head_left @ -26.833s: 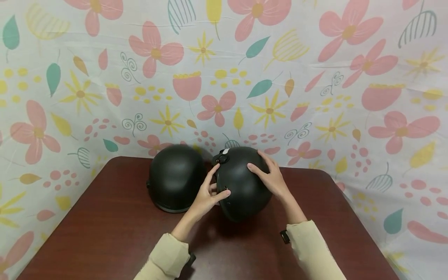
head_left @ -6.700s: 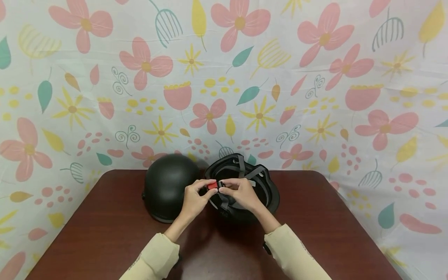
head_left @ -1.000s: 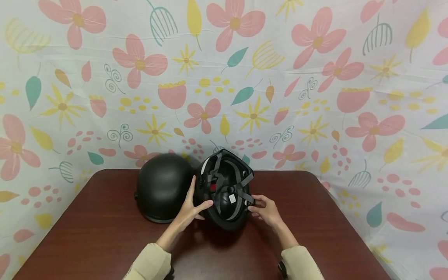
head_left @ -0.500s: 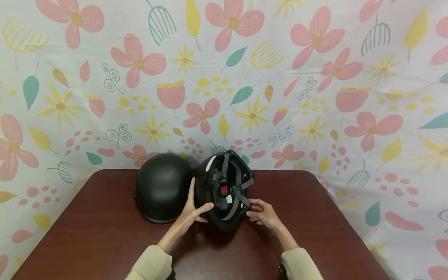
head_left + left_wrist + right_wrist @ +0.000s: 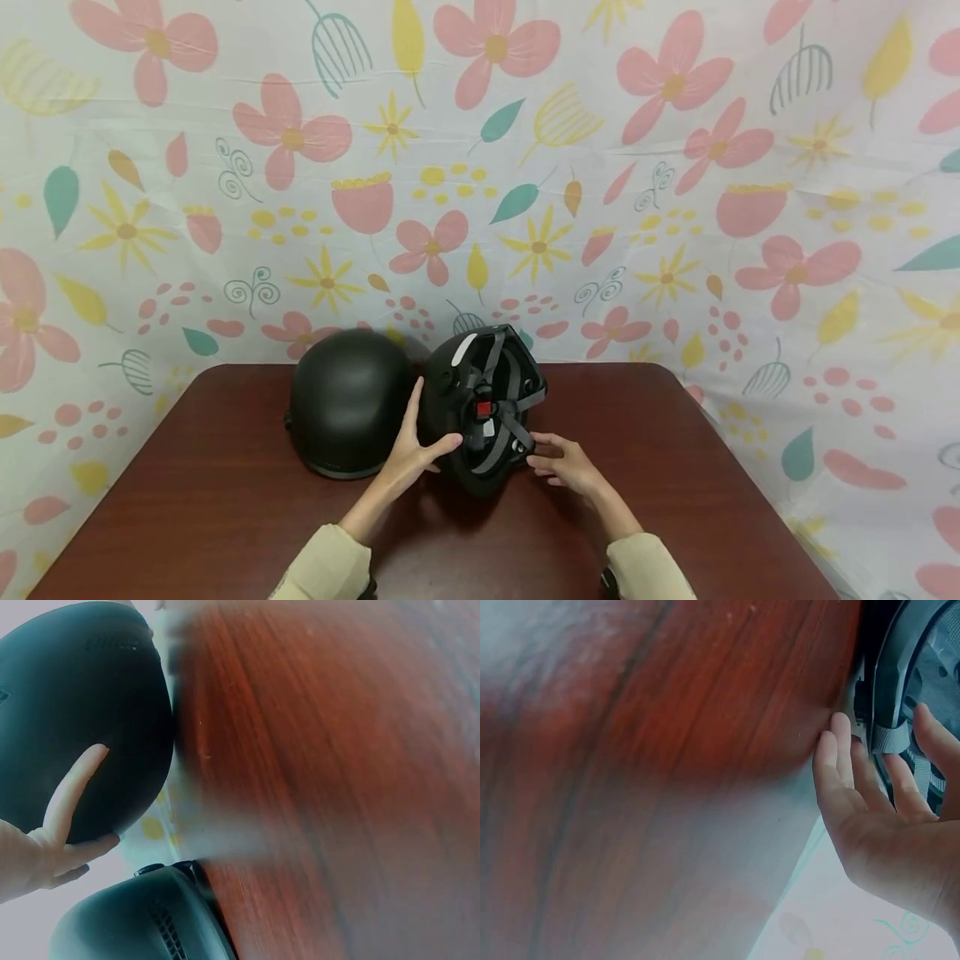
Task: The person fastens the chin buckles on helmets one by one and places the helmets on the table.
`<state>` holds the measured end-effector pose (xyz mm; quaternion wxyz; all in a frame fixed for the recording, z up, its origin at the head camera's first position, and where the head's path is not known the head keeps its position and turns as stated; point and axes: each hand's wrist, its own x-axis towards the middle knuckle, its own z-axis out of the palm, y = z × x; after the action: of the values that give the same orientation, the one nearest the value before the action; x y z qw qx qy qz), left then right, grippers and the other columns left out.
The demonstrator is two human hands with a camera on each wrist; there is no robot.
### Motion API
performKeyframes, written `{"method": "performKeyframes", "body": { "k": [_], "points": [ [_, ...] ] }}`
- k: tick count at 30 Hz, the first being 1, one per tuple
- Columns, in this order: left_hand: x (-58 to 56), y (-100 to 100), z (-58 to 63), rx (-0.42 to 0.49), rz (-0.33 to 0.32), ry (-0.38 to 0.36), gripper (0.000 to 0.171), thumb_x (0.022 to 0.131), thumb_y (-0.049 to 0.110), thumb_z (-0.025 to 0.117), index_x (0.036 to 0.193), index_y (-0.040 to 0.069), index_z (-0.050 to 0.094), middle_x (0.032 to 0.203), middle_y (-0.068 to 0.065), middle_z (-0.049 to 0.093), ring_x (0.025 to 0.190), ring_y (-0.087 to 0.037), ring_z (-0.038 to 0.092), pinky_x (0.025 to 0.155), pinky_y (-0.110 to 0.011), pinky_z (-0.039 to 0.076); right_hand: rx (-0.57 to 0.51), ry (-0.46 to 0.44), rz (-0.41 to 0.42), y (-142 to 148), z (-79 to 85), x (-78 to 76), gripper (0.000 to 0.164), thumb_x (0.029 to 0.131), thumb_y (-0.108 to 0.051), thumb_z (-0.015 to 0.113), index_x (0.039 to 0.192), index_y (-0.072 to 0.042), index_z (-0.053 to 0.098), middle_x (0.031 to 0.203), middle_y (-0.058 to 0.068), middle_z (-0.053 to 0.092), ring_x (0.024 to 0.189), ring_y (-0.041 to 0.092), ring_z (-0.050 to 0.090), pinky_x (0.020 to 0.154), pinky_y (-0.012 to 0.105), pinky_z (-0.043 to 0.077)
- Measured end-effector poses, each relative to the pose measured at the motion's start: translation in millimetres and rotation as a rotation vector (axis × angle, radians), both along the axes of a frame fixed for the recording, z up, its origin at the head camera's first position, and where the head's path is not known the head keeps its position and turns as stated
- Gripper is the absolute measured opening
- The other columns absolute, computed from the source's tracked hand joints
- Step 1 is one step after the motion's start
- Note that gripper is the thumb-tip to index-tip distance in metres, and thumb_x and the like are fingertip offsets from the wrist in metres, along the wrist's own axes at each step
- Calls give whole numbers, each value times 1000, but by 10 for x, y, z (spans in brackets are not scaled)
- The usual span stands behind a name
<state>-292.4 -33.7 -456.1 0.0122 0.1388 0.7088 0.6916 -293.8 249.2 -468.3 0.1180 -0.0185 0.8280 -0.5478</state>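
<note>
A black helmet (image 5: 448,400) sits tilted on the table, its hollow side turned toward the right. Inside it are grey straps, a red buckle (image 5: 483,409) and a small white label (image 5: 488,427). My left hand (image 5: 408,454) is spread against the shell, thumb in front and index finger stretched up the left side. In the left wrist view its thumb (image 5: 79,784) lies straight on the smooth dome. At the lower right rim is my right hand (image 5: 567,467); its fingertips touch or nearly touch the edge. Loosely bent fingers (image 5: 840,750) and the parted thumb show in the right wrist view.
A second black helmet (image 5: 348,400) stands dome up, just left of the first. Both are on a dark red-brown wooden table (image 5: 225,500). Behind the table's far edge hangs a white cloth (image 5: 480,125) printed with flowers.
Earlier the helmet showed its dome, then both hands held its red buckle. Over the last second it has turned further right, while my right hand shifted slightly down.
</note>
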Motion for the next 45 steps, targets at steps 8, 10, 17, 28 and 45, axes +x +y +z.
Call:
{"method": "performKeyframes", "body": {
  "k": [8,10,17,28,45],
  "points": [
    [-1,-13,-15,33,11,-18,99,86,29,72,156,39,2,165,-7,-10,132,-55,39,62,-46,59,19,27,5,31,153,50,51,98,-23,59,142,1,47,136,27,54,116,39,61,90,48,54],
    [1,-27,-24,35,12,-14,100,87,29,71,157,35,1,165,-8,-11,128,-55,43,62,-47,59,15,46,12,28,194,51,51,99,-23,58,142,1,46,138,26,53,118,39,60,93,50,52],
    [26,-49,-20,41,22,-28,101,87,30,71,158,32,-1,165,-8,-12,131,-54,41,64,-50,59,1,121,52,-57,342,64,52,99,-26,57,144,0,45,143,26,49,121,38,59,96,50,51],
    [40,-28,-14,23,24,-15,101,86,30,72,158,33,1,165,-8,-9,131,-55,39,62,-45,59,-35,380,149,-525,769,48,53,99,-25,57,149,-16,40,138,20,55,111,34,62,87,35,54],
    [90,30,-3,-47,51,17,107,81,28,77,157,34,2,165,-11,-4,130,-52,39,61,-43,58,24,480,190,-1001,1011,31,58,96,-24,62,149,-17,40,145,21,46,119,38,59,93,47,54]
  ]
}}
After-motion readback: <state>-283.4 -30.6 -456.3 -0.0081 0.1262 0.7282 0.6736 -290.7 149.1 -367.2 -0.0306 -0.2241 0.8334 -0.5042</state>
